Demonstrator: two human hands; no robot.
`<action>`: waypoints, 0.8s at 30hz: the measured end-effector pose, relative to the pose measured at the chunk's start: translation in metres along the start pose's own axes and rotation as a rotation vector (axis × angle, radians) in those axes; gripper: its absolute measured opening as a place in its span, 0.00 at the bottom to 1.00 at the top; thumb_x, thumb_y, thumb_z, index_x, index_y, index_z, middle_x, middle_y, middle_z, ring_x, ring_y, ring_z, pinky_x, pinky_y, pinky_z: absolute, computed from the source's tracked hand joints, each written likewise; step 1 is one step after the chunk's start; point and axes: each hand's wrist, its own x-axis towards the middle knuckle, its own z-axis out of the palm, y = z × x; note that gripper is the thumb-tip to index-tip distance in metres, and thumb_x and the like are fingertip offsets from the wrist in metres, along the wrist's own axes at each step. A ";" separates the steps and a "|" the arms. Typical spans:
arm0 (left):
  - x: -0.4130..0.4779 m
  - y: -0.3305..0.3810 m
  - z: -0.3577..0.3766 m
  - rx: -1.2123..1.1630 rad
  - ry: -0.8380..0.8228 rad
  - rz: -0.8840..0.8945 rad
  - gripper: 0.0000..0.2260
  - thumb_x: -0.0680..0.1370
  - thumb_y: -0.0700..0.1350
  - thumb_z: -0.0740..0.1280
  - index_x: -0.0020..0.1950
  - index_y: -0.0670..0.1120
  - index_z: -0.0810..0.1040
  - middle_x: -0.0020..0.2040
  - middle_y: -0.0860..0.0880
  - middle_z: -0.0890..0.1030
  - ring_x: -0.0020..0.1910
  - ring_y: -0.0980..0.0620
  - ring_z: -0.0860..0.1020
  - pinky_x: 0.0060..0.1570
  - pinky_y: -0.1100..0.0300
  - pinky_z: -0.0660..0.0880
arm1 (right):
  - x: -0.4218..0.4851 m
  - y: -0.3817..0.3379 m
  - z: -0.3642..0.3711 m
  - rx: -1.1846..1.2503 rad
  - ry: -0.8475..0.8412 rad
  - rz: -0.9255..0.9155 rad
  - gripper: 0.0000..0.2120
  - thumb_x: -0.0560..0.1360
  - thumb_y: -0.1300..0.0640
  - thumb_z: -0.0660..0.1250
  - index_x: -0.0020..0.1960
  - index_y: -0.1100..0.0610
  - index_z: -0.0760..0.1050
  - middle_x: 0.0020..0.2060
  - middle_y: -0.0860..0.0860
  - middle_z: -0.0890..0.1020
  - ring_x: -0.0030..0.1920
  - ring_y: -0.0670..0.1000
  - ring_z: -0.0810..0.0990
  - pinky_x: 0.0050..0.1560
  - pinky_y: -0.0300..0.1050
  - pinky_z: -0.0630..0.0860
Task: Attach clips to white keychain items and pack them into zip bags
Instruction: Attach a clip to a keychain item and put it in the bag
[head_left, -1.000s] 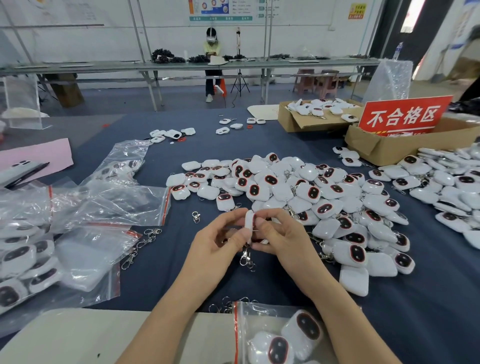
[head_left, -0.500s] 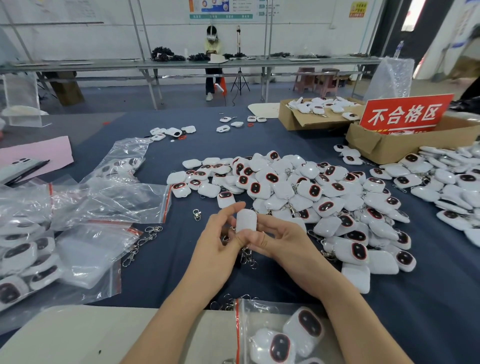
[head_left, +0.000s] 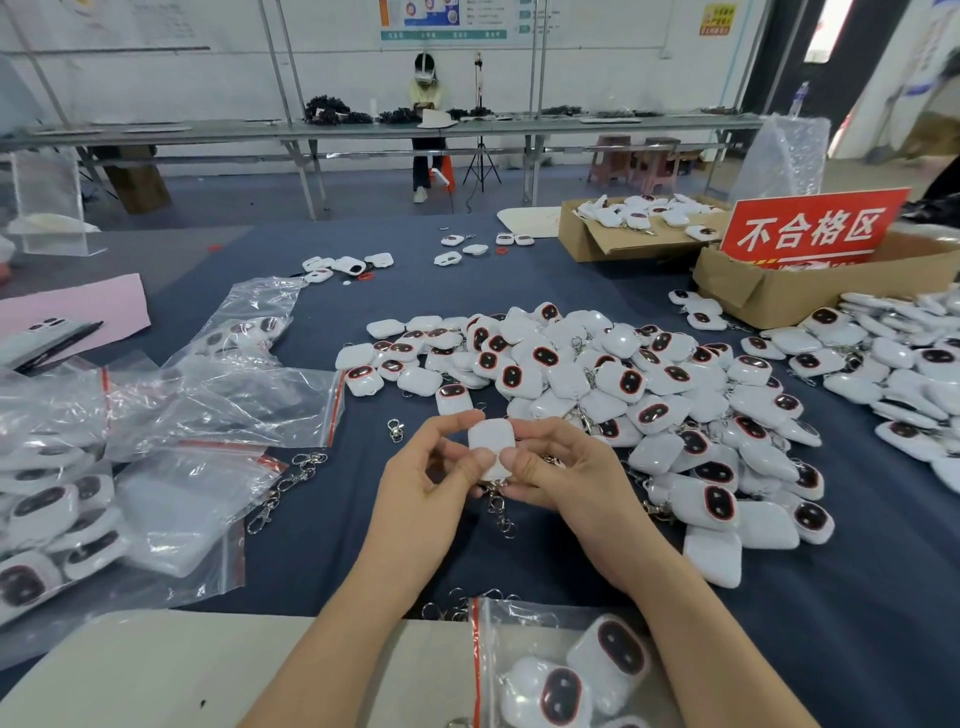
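My left hand (head_left: 426, 488) and my right hand (head_left: 561, 478) both pinch one white keychain item (head_left: 491, 446), held upright with its plain back toward me. A metal clip (head_left: 500, 512) hangs from its lower end between my hands. Beyond them lies a big pile of white keychain items (head_left: 597, 384) with dark red-rimmed faces. Loose clips (head_left: 283, 488) lie to the left, and one more loose clip (head_left: 395, 430) sits near my left hand. An open zip bag (head_left: 566, 670) with packed items lies at the near edge.
Zip bags (head_left: 171, 400), some empty and some filled, spread over the left of the dark blue table cloth (head_left: 857, 597). Two cardboard boxes (head_left: 769, 291) and a red sign (head_left: 810, 228) stand at the back right. A person sits at a far bench (head_left: 363, 127).
The white item has turned from edge-on to flat back facing me. Both hands have kept it in place, and the clip still dangles below.
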 end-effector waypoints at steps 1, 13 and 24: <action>0.000 0.001 0.000 -0.023 0.002 -0.004 0.14 0.78 0.39 0.72 0.54 0.60 0.82 0.35 0.55 0.81 0.35 0.57 0.80 0.40 0.70 0.75 | 0.000 -0.001 0.000 0.000 -0.007 0.012 0.09 0.75 0.63 0.74 0.49 0.49 0.85 0.40 0.51 0.85 0.42 0.49 0.86 0.45 0.42 0.82; 0.000 0.000 0.000 -0.079 -0.001 -0.024 0.11 0.79 0.37 0.70 0.47 0.54 0.82 0.35 0.50 0.77 0.36 0.56 0.78 0.36 0.63 0.79 | 0.001 0.000 0.000 -0.012 -0.006 0.023 0.12 0.75 0.65 0.72 0.42 0.49 0.85 0.36 0.49 0.83 0.41 0.50 0.84 0.45 0.45 0.83; -0.005 0.007 0.004 -0.027 -0.076 0.044 0.10 0.77 0.42 0.74 0.50 0.58 0.83 0.36 0.57 0.78 0.38 0.57 0.76 0.36 0.57 0.78 | 0.001 0.002 0.001 -0.017 0.005 -0.008 0.11 0.79 0.67 0.66 0.50 0.54 0.83 0.46 0.55 0.87 0.49 0.54 0.87 0.50 0.45 0.83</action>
